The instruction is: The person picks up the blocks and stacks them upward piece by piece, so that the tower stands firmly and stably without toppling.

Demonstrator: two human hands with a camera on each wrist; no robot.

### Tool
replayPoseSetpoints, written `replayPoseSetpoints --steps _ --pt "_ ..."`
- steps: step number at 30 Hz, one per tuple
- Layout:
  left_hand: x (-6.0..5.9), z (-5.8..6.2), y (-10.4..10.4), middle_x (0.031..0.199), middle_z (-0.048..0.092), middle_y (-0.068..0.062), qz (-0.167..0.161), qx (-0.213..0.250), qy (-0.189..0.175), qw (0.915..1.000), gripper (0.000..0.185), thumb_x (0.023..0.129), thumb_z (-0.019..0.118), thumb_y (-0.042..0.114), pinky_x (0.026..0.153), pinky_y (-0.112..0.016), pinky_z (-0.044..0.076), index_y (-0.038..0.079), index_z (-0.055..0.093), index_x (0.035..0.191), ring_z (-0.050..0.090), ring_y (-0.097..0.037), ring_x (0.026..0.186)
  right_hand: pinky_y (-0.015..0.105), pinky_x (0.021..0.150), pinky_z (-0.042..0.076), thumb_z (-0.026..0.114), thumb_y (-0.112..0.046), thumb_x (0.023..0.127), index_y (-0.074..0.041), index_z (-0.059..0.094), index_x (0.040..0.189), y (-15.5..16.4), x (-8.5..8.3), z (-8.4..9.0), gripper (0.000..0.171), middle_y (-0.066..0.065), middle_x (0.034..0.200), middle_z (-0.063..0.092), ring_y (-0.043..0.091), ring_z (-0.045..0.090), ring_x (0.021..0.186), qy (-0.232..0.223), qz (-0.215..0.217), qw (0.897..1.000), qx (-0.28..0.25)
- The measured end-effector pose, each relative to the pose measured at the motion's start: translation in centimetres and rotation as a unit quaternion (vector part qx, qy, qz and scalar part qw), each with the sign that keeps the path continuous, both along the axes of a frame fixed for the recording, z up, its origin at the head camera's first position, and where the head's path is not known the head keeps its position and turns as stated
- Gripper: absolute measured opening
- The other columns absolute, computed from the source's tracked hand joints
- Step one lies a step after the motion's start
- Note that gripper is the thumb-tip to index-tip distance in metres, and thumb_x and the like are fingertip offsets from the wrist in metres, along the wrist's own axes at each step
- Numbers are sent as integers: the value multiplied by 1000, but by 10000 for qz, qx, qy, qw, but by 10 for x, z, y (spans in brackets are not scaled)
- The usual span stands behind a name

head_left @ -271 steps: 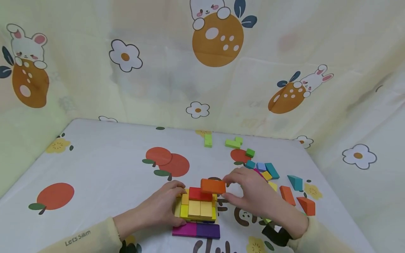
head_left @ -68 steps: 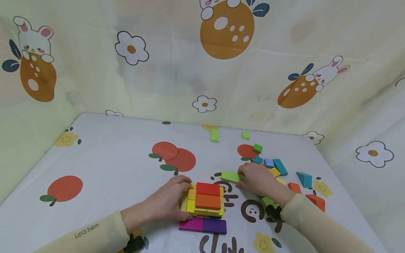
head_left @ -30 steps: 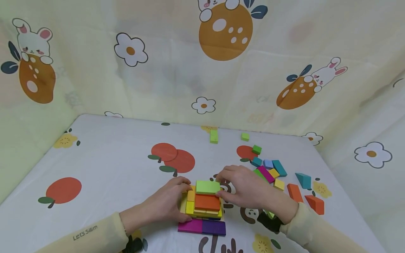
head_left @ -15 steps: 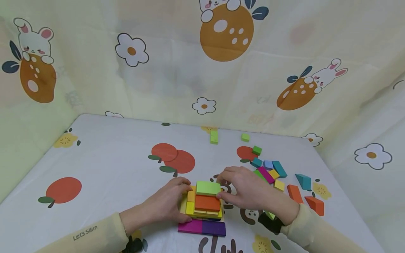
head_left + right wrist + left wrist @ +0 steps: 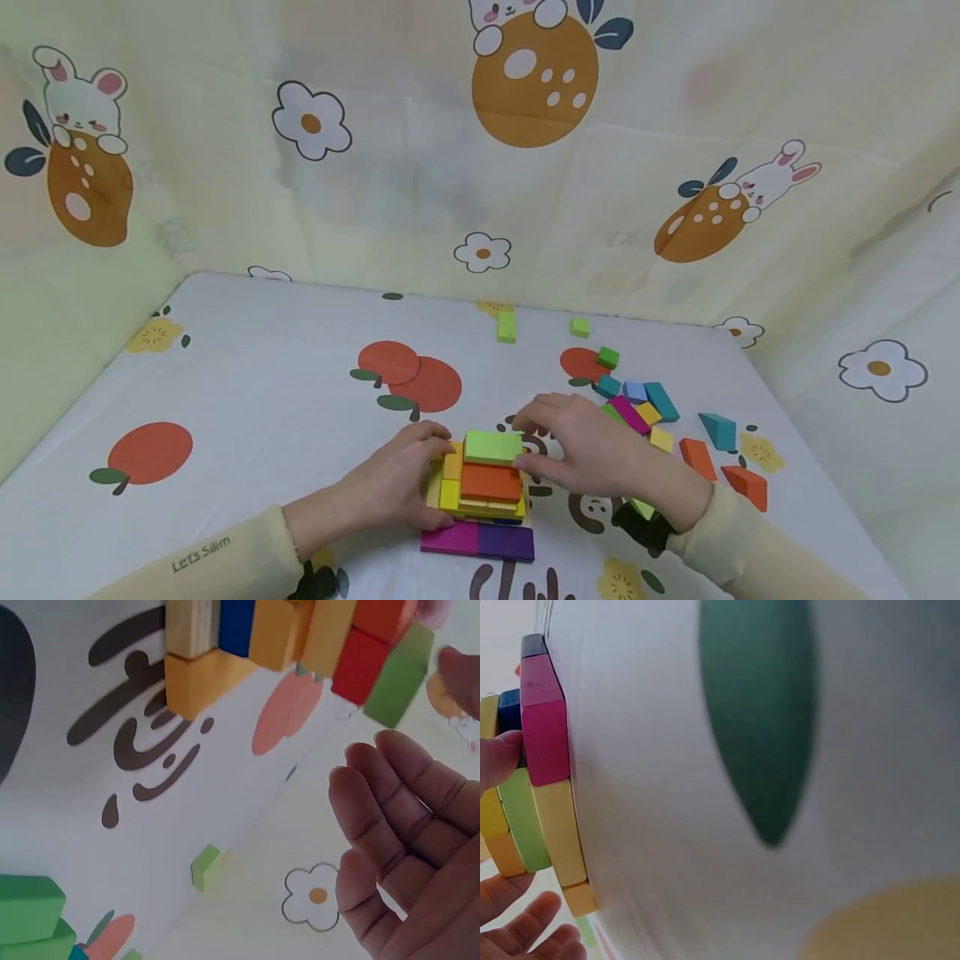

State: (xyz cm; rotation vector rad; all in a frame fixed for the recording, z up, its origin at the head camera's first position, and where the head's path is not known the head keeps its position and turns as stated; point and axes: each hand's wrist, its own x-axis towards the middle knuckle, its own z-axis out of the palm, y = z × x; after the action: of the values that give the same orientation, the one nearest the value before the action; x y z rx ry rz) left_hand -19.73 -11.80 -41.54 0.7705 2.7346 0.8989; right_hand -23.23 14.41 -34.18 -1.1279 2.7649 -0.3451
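A flat light-green wooden block (image 5: pixel 492 447) lies atop the stepped block stack (image 5: pixel 480 487) on the printed tablecloth (image 5: pixel 262 392). The right hand (image 5: pixel 592 450) hovers beside it, fingers loosely spread, holding nothing. The left hand (image 5: pixel 393 487) cups the stack's left side, fingers pressing its smooth painted edges

Both hands (image 5: pixel 390 487) at block stack (image 5: pixel 483 479)
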Motion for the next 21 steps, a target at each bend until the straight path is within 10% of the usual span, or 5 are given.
replayPoseSetpoints --steps 10,21 --pt "-1 -1 1 139 55 -16 7 -5 -32 10000 67 71 92 30 110 -50 50 -3 67 123 51 -33 132 34 80 57 55 -28 106 -1 60 135 12 -65 -23 40 6 106 70 14 61 89 -259 -769 9963 -280" --pt "-1 -2 3 138 56 -14 8 -23 -5 10000 67 71 92 32 108 -49 52 -2 67 123 51 -32 131 56 117 41 58 -30 104 -19 29 162 -10 -145 -60 67 26 155 45 41 48 140 -372 -1366 9854 941"
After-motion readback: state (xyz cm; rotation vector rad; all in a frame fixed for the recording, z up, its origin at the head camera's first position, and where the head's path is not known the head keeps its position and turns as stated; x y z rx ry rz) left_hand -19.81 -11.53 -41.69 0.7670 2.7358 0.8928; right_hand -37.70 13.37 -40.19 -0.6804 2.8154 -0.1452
